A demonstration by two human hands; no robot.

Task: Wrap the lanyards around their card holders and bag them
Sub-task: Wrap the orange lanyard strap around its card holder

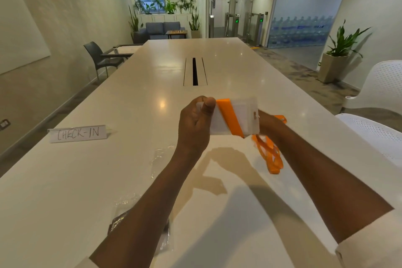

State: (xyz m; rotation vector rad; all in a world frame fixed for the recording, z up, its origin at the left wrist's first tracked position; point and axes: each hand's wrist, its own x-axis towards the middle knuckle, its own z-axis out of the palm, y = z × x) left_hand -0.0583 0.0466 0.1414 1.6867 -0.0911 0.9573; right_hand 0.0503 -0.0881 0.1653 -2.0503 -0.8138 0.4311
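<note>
My left hand (194,124) grips the left end of a clear card holder (243,115), thumb on top, and holds it above the white table (87,180). An orange lanyard (230,117) crosses the holder's face in one diagonal band. Its loose end (272,154) hangs blurred below the holder on the right. My right hand (267,124) is mostly hidden behind the holder, and the lanyard passes by it. Clear plastic bags (162,156) lie flat on the table under my left forearm, with another bagged item (118,222) nearer the front edge.
A paper sign reading CHECK-IN (78,134) stands on the table at the left. A cable slot (195,71) sits in the table's middle. White perforated chairs (378,93) stand at the right, and a dark chair (100,59) at the far left.
</note>
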